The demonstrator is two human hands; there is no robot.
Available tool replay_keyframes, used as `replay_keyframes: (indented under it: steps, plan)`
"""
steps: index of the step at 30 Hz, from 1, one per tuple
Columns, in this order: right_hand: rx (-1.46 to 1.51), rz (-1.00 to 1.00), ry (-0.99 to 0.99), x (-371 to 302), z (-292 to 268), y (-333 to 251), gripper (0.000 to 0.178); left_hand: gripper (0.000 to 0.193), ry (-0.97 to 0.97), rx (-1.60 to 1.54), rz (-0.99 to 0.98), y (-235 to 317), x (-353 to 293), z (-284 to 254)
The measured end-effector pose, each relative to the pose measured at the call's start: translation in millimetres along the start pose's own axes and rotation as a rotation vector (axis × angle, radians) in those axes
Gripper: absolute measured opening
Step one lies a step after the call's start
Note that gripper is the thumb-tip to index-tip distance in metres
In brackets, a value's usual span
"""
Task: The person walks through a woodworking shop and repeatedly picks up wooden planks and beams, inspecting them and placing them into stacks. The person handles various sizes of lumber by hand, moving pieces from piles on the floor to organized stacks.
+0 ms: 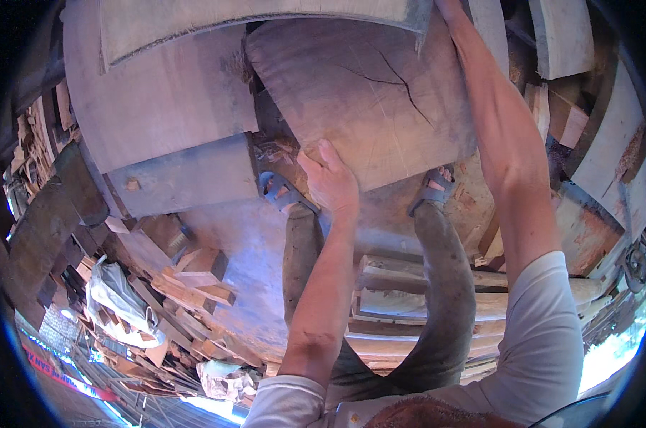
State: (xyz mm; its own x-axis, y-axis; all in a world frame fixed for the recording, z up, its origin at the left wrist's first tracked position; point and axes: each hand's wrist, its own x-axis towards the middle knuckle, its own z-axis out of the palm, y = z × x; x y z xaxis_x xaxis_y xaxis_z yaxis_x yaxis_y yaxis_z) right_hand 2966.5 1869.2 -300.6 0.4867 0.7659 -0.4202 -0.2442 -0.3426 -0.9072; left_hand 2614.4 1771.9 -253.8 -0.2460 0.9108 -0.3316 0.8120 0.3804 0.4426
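Observation:
A wide, flat wooden board [366, 107] with dark branching cracks lies tilted in front of me. My left hand [331, 182] is closed on its near left edge, the thumb lying on top and the other fingers mostly hidden. Along the board's right side my right arm stretches to the far end. Only the wrist end of my right hand [448, 7] shows at the upper rim of the picture, and its fingers are out of sight. Another curved plank [266, 21] overlaps the far part of the cracked board.
Large boards [173, 100] lie to the left. Stacked timber beams [387, 307] sit behind my legs. Wood offcuts [202, 271] and a white sack [119, 303] are at the lower left. More planks [566, 43] stand on the right. My sandalled feet [284, 191] are close to the board's near edge.

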Motion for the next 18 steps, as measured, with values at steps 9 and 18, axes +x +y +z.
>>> replay_keyframes:
  steps: [9,18]
  plan:
    - [0.395,0.028,0.277,-99.9,-59.0,56.4,0.060,0.050,-0.078,0.187,0.235,-31.5,-5.1,-16.6]
    - [0.506,0.377,0.270,-180.0,-140.8,113.2,0.055,0.044,-0.156,0.298,0.558,-72.5,10.9,-36.0]
